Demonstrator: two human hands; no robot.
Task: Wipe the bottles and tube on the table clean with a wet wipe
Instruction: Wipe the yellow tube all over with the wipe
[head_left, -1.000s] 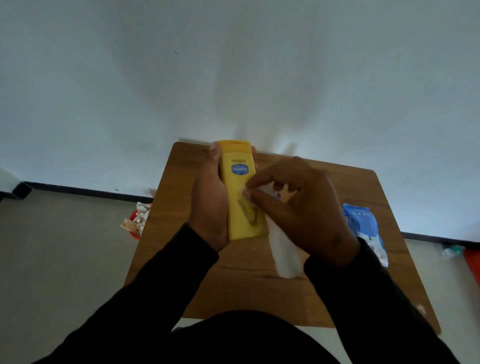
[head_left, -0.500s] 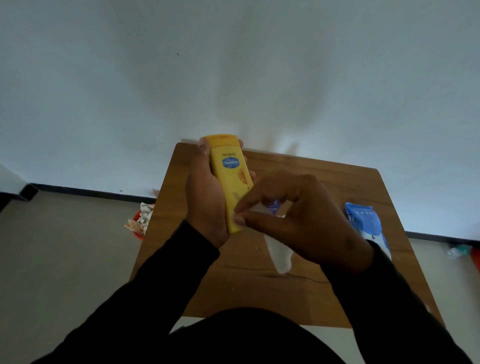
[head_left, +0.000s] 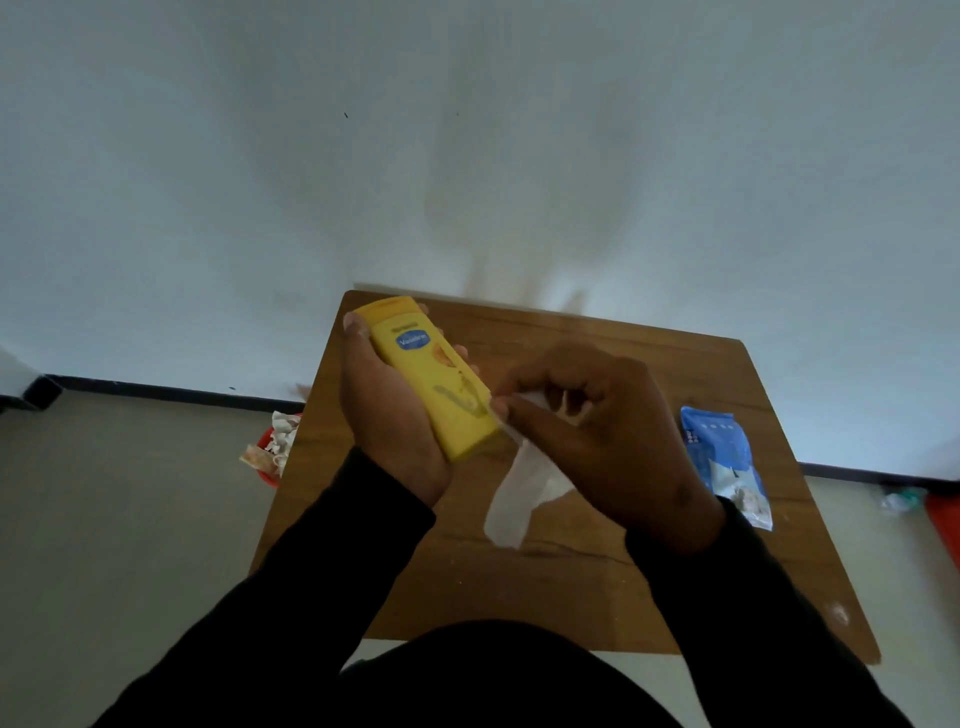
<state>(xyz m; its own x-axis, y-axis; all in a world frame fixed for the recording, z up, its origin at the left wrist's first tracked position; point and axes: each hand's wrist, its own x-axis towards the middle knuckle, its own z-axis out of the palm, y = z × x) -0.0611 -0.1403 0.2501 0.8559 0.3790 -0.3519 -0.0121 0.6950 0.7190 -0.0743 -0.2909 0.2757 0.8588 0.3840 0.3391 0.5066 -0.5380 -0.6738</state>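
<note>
1. The left hand (head_left: 392, 415) was wrapped round a yellow Vaseline lotion bottle (head_left: 434, 376), thumb along its left edge and fingertips curling over the right edge, so the fingers were clamped on it. It was held clear above the wooden table (head_left: 623, 582), cap end tilted away and to the left, probably to turn its labelled face and lower right edge toward the wiping hand.

2. The right hand (head_left: 597, 436) pinched a white wet wipe (head_left: 519, 488) between thumb and fingers, closed on the cloth. The pinch touched the bottle's lower right edge, while the rest of the wipe hung loose toward the tabletop.

3. That grip looked chosen so that one hand steadied the bottle and the other pressed damp cloth along it; judging by the contact point, the edge near the base was being cleaned.

4. A blue wet-wipe pack (head_left: 724, 460) lay flat at the table's right side, well apart from the hands, within reach for a fresh sheet.

5. A red bin of crumpled waste (head_left: 275, 447) sat on the floor beside the table's left edge.

6. No other bottle or tube could be made out.
</note>
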